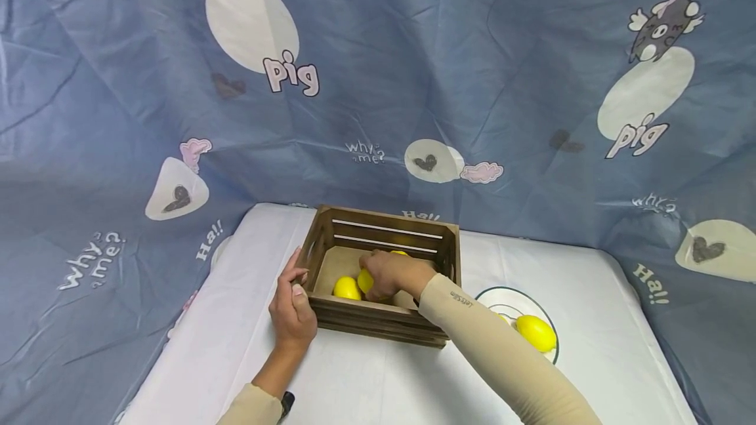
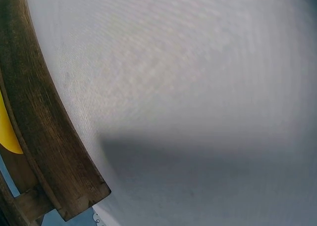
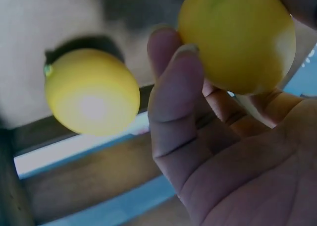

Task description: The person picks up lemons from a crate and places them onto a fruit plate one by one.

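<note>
My right hand [image 1: 386, 274] reaches down into a slatted wooden crate [image 1: 378, 320] and holds a yellow lemon [image 1: 365, 279] between thumb and fingers. In the right wrist view that lemon [image 3: 237, 40] is at the fingertips, near another lemon [image 3: 92, 93] on the crate floor. Inside the crate, one lemon [image 1: 346, 288] sits at the near left, and part of another lemon [image 1: 399, 253] shows behind my right hand. My left hand [image 1: 293, 310] grips the crate's left side near its front corner. The left wrist view catches the crate's edge [image 2: 54, 122] but not the fingers.
Right of the crate stands a white plate [image 1: 554, 354] with a dark rim, bearing a lemon [image 1: 536, 333]; my right sleeve covers part of a second yellow one. A white cloth [image 1: 366, 372] covers the table, and a blue printed curtain [image 1: 378, 84] hangs close behind.
</note>
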`<state>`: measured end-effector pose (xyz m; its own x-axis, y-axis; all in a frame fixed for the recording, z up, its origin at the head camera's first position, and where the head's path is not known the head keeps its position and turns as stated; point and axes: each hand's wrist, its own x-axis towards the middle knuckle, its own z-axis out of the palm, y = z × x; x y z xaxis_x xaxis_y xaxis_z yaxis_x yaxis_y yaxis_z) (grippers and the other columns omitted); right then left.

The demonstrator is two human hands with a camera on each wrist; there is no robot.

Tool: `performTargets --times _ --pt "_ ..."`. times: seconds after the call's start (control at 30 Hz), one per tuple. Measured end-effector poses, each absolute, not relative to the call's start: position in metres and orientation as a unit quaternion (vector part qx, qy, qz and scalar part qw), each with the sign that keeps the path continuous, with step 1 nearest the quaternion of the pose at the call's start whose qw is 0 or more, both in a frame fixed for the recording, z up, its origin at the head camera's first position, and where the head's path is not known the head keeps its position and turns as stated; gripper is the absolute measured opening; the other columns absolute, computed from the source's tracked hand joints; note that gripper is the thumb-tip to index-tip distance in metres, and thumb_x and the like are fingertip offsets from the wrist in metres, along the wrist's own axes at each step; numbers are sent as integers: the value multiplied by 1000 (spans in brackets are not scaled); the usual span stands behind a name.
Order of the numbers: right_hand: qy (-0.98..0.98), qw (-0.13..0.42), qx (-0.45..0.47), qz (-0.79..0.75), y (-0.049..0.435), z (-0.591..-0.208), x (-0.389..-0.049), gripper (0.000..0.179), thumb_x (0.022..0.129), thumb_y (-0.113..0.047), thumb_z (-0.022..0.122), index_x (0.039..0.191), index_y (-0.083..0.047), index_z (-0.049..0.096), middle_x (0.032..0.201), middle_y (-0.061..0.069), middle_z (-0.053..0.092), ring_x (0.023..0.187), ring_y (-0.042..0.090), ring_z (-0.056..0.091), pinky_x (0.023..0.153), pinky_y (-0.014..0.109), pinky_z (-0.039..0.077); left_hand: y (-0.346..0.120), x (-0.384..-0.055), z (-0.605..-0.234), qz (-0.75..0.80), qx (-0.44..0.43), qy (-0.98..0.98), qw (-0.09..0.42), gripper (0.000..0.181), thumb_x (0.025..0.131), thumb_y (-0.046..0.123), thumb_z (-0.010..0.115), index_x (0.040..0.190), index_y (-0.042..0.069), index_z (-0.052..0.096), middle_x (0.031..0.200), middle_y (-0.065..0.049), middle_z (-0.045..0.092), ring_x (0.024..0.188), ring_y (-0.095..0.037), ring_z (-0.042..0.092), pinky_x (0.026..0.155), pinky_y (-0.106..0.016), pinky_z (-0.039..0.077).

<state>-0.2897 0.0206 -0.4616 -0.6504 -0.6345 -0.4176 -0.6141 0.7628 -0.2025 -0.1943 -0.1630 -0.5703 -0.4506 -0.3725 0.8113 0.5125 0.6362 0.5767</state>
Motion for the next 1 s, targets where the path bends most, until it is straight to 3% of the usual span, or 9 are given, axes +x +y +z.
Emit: performTargets --times 0.13,0.33,0.53,0.73,1.0 --pt "911 222 -347 -9 21 -455 -287 55 84 -34 81 131 -16 60 105 2 57 86 17 57 71 32 51 -162 -194 -570 -426 -49 -735 525 33 94 8 35 105 -11 60 140 -20 65 86 -32 65 97 -15 48" --pt "906 214 -365 -13 25 -441 -286 60 85 -36 81 137 -16 59 108 2 58 87 17 58 72 32 50 -162 -194 -569 -425 -50 -736 524 34 95 9 34 106 -10 59 141 -19 64 82 -29 61 98 -15 49" --pt "901 212 -377 -27 28 -429 -283 61 88 -37 81 140 -15 58 114 3 59 88 17 58 75 32 51 -162 -194 -570 -425 -44 -737 524 35 96 12 34 106 -10 60 141 -17 65 89 -30 66 97 -15 49" --pt "898 206 -387 -43 34 -424 -277 62 88 -37 81 142 -15 58 119 5 59 88 17 59 77 33 52 -162 -193 -569 -426 -42 -737 523 36 97 13 33 105 -10 60 141 -17 65 71 -29 60 96 -15 49" --pt "895 205 -390 -68 48 -415 -271 61 89 -35 78 143 -17 57 119 4 57 86 17 59 73 33 52 -161 -194 -567 -424 -45 -731 533 35 95 9 33 104 -11 60 138 -21 65 64 -26 53 96 -15 49"
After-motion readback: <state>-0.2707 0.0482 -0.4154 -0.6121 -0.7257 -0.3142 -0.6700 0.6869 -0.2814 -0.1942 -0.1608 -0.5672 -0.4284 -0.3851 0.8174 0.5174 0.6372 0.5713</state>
